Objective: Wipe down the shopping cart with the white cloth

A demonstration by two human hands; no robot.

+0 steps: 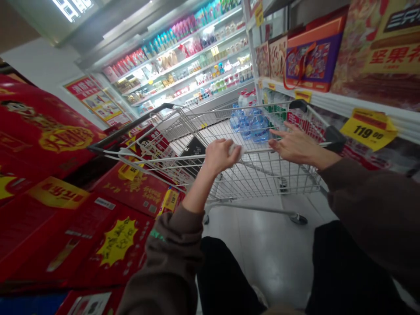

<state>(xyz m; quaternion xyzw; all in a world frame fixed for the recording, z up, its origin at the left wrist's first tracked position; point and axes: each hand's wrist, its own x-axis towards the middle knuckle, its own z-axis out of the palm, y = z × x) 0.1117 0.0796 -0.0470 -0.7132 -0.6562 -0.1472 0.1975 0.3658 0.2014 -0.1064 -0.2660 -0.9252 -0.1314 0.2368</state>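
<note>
Key relation: cart vs. hands. Shopping cart (262, 170) sits directly in front of both hands, broadside to the person; long axis looks to run left-right across the body, slightly skewed. Black bar (131, 126) is on its far-left end, out past the left hand, well apart from it.

Left hand (219, 156): at the near rail (256, 152), fingers curled in. Pale blur by the thumb; can't tell if the fist is wrapped on the rail or holding something. Right hand (292, 143): spread, fingers pointing inward toward the left hand, holding nothing I can see, over the cart's right part. Contact unclear.

Left is nearer the black bar; right is nearer the black corner piece (334, 135), just beside its wrist. Blue bottles (244, 122) show ahead, between the hands. Red boxes (82, 236) flank the left forearm.
</note>
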